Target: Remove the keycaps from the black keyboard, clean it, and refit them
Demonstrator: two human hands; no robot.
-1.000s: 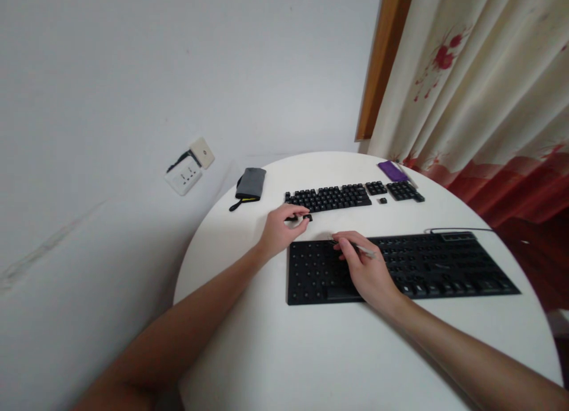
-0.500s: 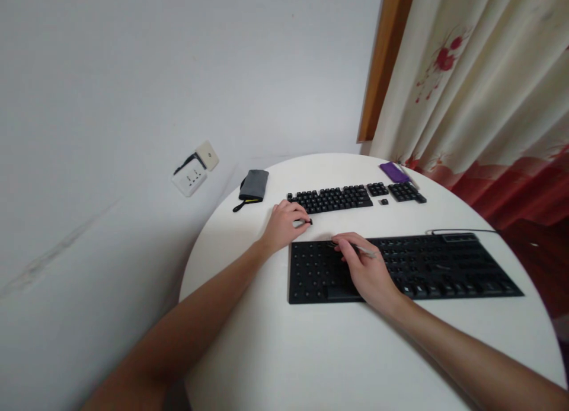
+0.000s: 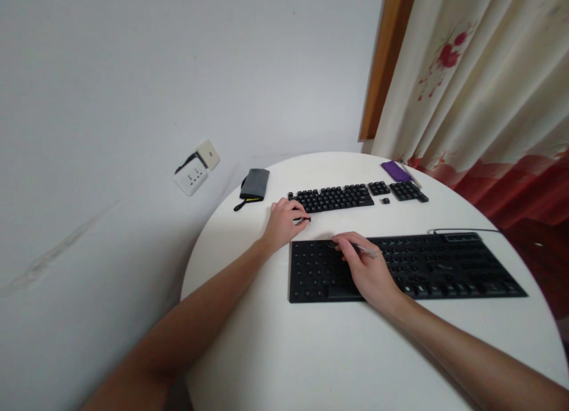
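A black keyboard base [image 3: 444,268] with most keycaps off lies on the round white table [image 3: 311,351]. My right hand [image 3: 367,268] rests on its left half, fingers pinched on a thin metal tool [image 3: 365,250]. My left hand [image 3: 284,221] sits just beyond the base's far left corner, fingers curled on a small black keycap [image 3: 306,219]. Behind it, removed black keycaps [image 3: 331,197] lie laid out in rows like a keyboard.
More keycap clusters [image 3: 406,190] and a single loose keycap [image 3: 384,201] lie at the back right, beside a purple flat object [image 3: 395,171]. A grey pouch [image 3: 254,184] sits at the back left edge. A wall socket [image 3: 192,175] and curtain [image 3: 480,91] stand beyond.
My left hand has drawn slightly back toward the row of keycaps, closing on the small keycap. The right hand stays in place with the tool.
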